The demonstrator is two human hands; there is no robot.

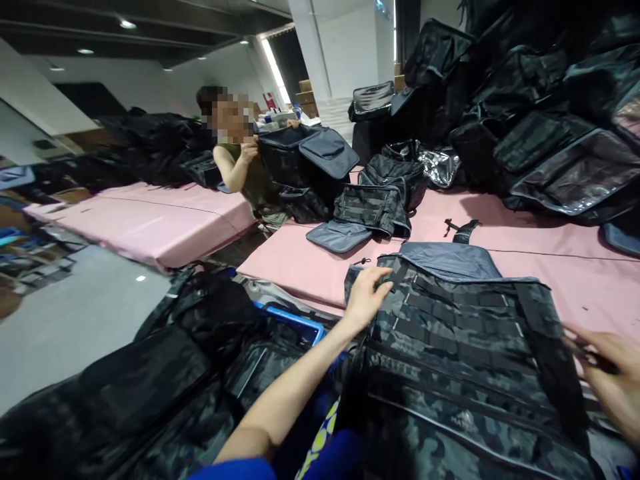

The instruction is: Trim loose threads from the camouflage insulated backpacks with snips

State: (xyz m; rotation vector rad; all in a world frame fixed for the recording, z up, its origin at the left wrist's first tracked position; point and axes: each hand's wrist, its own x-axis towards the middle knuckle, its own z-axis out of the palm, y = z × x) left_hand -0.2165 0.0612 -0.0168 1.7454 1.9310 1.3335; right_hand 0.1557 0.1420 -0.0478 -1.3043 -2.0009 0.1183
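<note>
A dark camouflage bag [450, 327] with rows of webbing lies before me, its grey-lined flap [450, 259] folded out at the far end. At the bag's upper left corner is my left hand [366, 297], thumb and forefinger bent about the dark edge there. My right hand [607, 367] is beside the bag's right edge, closed around a slim dark object [597, 361] whose kind I cannot make out. Its fingertips reach toward the bag's side; whether they touch it is unclear.
Pink-covered tables [295, 257] carry more camouflage bags [373, 208], with a tall pile [545, 127] at right. A short strap [464, 231] lies beyond my bag. At lower left, black bags [130, 373] heap around a blue crate [295, 320]. Across the table a person [235, 160] handles an open bag [295, 157].
</note>
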